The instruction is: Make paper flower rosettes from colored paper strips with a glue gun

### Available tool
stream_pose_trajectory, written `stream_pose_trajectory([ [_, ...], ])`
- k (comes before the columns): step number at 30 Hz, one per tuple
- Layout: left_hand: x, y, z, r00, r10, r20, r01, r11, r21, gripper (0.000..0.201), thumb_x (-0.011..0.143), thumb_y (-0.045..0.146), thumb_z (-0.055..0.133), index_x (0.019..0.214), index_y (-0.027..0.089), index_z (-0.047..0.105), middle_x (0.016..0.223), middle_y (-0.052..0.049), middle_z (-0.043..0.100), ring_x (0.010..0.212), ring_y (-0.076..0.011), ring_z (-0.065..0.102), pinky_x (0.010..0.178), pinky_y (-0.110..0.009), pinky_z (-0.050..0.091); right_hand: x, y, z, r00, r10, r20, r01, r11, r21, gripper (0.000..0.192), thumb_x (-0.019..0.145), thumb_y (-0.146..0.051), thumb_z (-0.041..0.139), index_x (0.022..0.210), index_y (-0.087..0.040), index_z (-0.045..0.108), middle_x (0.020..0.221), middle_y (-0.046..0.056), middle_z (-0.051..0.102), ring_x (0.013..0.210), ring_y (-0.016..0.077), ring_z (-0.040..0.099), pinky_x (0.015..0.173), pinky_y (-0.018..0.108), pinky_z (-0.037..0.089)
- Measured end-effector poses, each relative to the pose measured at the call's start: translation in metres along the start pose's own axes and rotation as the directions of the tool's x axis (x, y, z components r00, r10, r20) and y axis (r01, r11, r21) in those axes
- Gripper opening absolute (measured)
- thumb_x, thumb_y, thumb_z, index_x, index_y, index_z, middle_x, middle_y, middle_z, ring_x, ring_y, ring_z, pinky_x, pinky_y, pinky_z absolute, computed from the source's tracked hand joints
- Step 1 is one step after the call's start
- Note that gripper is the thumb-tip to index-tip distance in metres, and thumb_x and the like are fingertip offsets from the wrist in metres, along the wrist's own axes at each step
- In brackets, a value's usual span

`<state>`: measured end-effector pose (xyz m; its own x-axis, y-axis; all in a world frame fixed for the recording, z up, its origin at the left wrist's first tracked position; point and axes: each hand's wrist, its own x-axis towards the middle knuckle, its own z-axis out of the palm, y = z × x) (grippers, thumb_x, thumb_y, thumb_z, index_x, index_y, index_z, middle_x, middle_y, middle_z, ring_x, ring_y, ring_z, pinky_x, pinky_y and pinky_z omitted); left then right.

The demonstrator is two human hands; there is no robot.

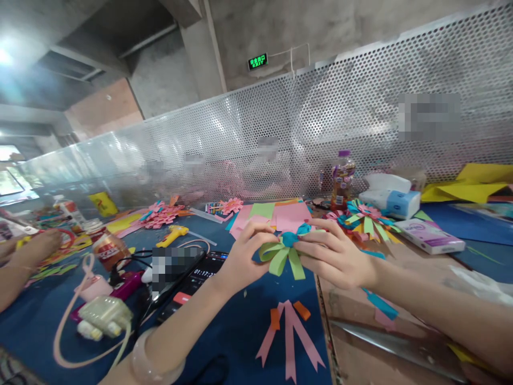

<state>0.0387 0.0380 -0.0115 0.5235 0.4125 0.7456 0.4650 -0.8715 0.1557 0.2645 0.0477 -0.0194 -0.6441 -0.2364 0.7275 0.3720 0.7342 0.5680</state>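
Observation:
Both my hands hold a small paper flower (285, 251) made of green looped strips with a blue centre, raised above the blue table cover (240, 331). My left hand (244, 256) pinches its left side, fingers curled over the green loops. My right hand (334, 251) grips the right side, fingertips on the blue centre. Below the flower lie loose pink and orange paper strips (289, 334) on the cover.
A finished multicoloured paper flower (366, 219), tissue pack (395, 200), drink bottle (342, 179) and flat box (430, 235) stand at right. Coloured sheets (274, 214) lie behind. A phone (192, 280), cables, glue gun (172, 235) and can (108, 251) sit left. Another person's hand (30, 248) rests far left. A perforated metal screen (304, 128) backs the table.

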Motion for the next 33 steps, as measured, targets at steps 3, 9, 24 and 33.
stream_pose_trajectory([
  [3,0.0002,0.0001,-0.0001,1.000,0.000,0.009,0.000,1.000,0.004,0.026,0.076,0.015,0.064,0.100,0.022,0.056,0.103,-0.006,0.051,0.099,-0.0181,0.052,0.086,-0.032,0.045,-0.0001,-0.0001,0.0001,1.000,-0.002,0.004,0.002,1.000,-0.016,0.024,0.089,-0.011,0.037,0.083,-0.019,0.059,0.089,0.004,0.069,0.086,0.0191,0.056,0.088,0.046,0.045],
  [9,-0.0004,0.0000,0.0001,1.000,-0.003,0.019,0.003,1.000,0.012,0.026,0.076,0.014,0.063,0.100,0.023,0.058,0.104,-0.006,0.051,0.099,-0.0184,0.053,0.087,-0.033,0.046,-0.0013,-0.0003,0.0005,1.000,-0.003,0.009,0.004,1.000,-0.027,0.022,0.088,-0.012,0.039,0.083,-0.021,0.059,0.091,0.003,0.069,0.087,0.0181,0.056,0.090,0.045,0.044],
  [24,-0.0008,0.0015,0.0014,1.000,-0.011,0.008,0.011,1.000,0.027,0.021,0.078,0.017,0.062,0.097,0.021,0.058,0.102,-0.007,0.052,0.096,-0.0183,0.054,0.084,-0.033,0.047,-0.0016,-0.0007,0.0003,0.999,-0.040,-0.013,0.040,0.999,-0.028,0.020,0.086,-0.012,0.043,0.083,-0.021,0.060,0.087,0.003,0.069,0.086,0.0180,0.056,0.091,0.045,0.044],
  [33,0.0004,0.0030,0.0011,1.000,-0.018,0.011,0.018,0.999,0.048,0.018,0.078,0.016,0.062,0.094,0.022,0.059,0.100,-0.006,0.052,0.094,-0.0186,0.054,0.082,-0.034,0.048,-0.0019,-0.0002,-0.0003,0.998,-0.070,-0.006,0.070,0.997,-0.025,0.016,0.085,-0.011,0.047,0.084,-0.021,0.060,0.087,0.004,0.068,0.086,0.0178,0.056,0.090,0.045,0.044],
])
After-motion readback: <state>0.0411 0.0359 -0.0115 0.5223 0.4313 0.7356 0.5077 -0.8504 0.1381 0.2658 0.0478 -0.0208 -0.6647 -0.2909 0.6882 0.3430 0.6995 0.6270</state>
